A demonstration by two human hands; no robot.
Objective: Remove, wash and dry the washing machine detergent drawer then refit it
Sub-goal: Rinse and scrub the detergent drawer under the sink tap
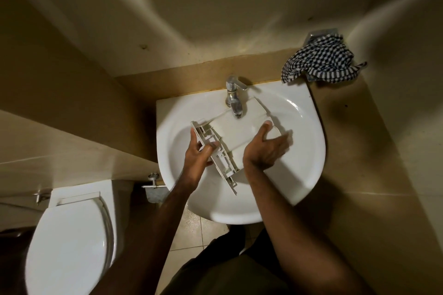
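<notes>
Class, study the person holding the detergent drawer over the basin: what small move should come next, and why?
Probably rub the right hand across the detergent drawer under the tap. The left hand already grips its front panel over the sink, and the checked cloth lies unused, so drying seems premature.
</notes>
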